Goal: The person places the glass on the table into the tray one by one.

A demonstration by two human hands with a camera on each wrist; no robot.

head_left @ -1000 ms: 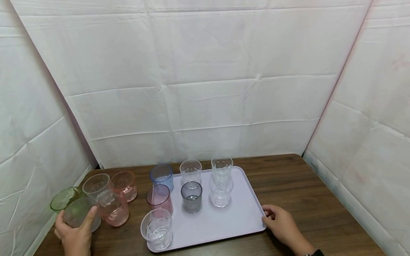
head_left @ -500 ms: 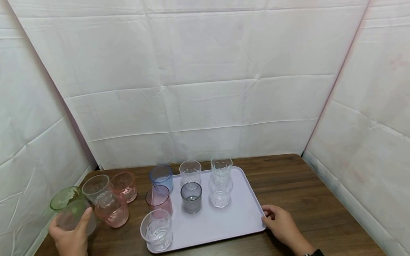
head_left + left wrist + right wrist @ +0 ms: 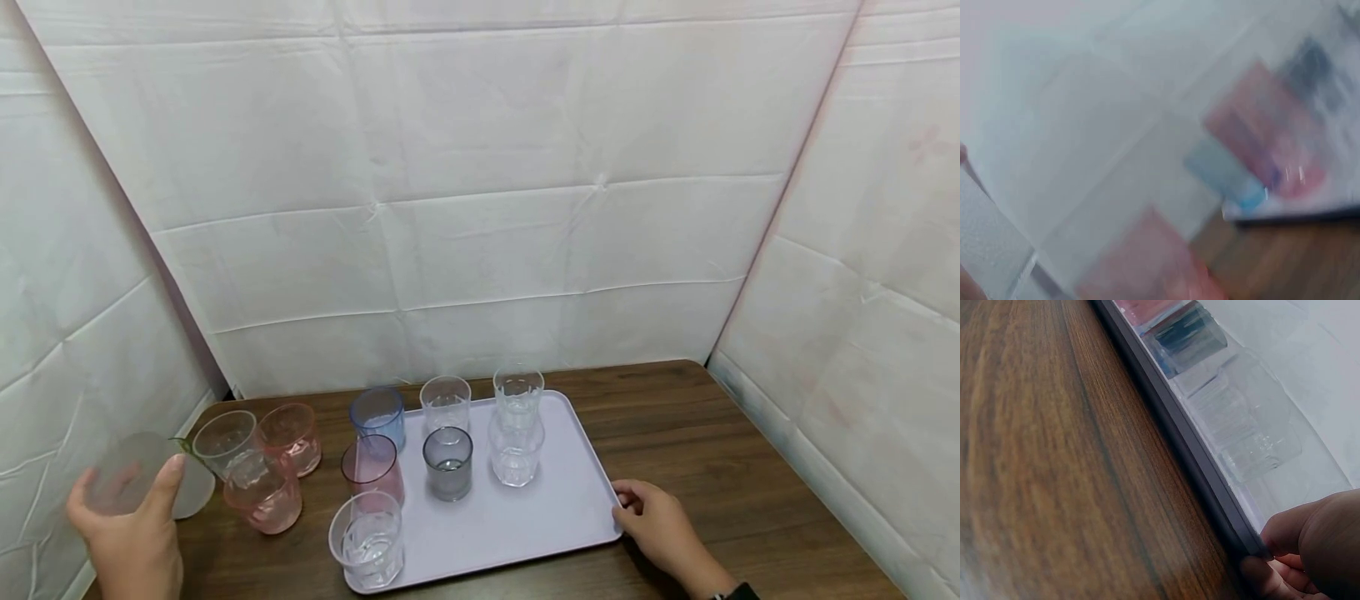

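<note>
One frosted cup (image 3: 138, 483) now sits raised in the left hand (image 3: 131, 542), fingers and thumb curled round it, lifted up and out to the left off the green cup it covered a moment ago, so I judge it freed and ready to carry toward the lilac tray (image 3: 555, 512). Across the tray, the right hand (image 3: 660, 529) has not moved and grips the tray's near right corner, steadying it. Seven cups stand on the tray and three more beside it on the dark wooden table (image 3: 712, 433), walled by creased white sheeting.
</note>
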